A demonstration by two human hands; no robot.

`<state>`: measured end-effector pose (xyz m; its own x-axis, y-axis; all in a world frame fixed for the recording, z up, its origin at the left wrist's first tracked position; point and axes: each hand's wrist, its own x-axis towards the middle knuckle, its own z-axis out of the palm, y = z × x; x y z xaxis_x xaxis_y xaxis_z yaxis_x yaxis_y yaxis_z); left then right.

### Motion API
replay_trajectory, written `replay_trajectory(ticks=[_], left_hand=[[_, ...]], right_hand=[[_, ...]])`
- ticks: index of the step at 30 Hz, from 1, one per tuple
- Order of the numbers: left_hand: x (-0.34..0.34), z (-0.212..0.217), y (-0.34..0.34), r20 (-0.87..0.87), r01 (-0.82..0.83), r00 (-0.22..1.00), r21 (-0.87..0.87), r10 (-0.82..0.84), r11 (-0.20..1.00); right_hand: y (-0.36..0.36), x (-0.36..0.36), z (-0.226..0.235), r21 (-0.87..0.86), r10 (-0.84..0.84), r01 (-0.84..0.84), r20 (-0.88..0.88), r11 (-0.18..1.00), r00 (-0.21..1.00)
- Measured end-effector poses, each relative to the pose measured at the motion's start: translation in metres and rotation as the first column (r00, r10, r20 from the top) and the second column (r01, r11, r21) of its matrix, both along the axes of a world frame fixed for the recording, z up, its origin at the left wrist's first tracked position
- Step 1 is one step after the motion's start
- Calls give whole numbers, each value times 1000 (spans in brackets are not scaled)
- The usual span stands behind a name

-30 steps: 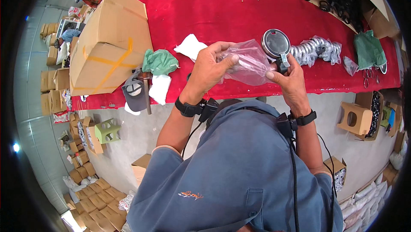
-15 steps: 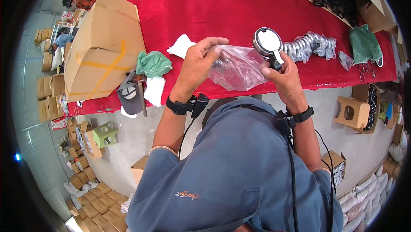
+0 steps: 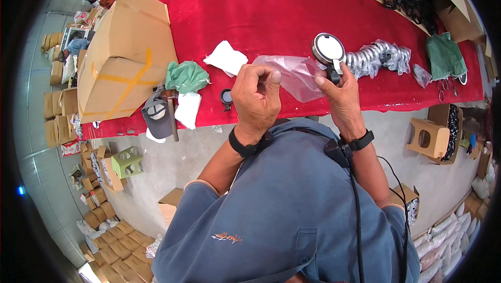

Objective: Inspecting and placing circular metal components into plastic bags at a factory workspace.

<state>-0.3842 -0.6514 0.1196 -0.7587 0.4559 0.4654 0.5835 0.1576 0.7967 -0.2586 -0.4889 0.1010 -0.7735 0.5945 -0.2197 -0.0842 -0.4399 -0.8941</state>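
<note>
Red-covered counter; above it, right grip pinches one round, pale-faced disc by its black clamp, probably rigid, scratch-prone, best taken there. Pink film bag between hands, likely light, slippery; left grip curled, cannot tell whether pinching it.

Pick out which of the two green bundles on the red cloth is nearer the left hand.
The green bundle beside the grey cap: it lies left of the left hand, whereas the other green bundle sits far right, past the right hand.
</note>
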Motion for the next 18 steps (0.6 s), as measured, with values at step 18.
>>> replay_trajectory(ticks=[18], left_hand=[[1,-30,15,721,225,664,64,-201,972]], right_hand=[[-15,-18,-16,-12,-76,77,78,997,994]])
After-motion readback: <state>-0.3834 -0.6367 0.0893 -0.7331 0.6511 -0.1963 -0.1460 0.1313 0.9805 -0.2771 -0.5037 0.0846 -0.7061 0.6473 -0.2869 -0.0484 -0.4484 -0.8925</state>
